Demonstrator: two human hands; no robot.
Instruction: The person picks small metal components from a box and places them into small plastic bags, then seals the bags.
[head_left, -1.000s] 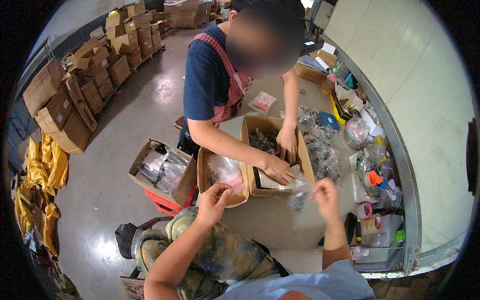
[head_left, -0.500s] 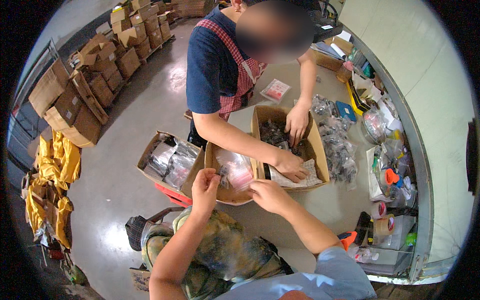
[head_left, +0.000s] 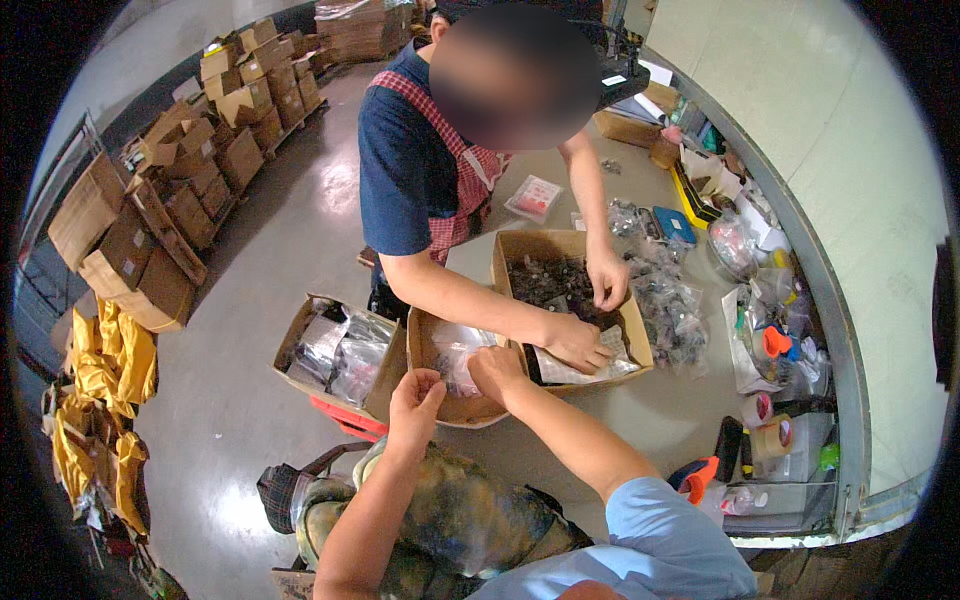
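Note:
My left hand (head_left: 414,402) is at the near left edge of the middle cardboard box (head_left: 470,412), its thumb and fingers pinched together. Whatever lies in that pinch is too small to make out. My right hand (head_left: 497,376) reaches over the same box with curled fingers, the fingertips turned away. Between my hands are clear plastic bags (head_left: 456,368), some with pinkish strips. Across from me, a co-worker's hand (head_left: 578,342) presses on a pale printed sheet (head_left: 612,352) in the right-hand box (head_left: 646,335). The co-worker's other hand (head_left: 606,277) hovers over small dark parts (head_left: 545,282) there.
A box of bagged goods (head_left: 345,350) stands left on a red support (head_left: 348,417). Clear bags of dark parts (head_left: 670,315) lie right of the boxes. Tape rolls (head_left: 772,437) line the right edge. Stacked cartons (head_left: 190,150) and yellow sacks (head_left: 112,350) stand far left.
My right hand has moved left and farther into the middle box, closer to my left hand. My left hand is slightly lower. The co-worker's far hand has lifted off the dark parts.

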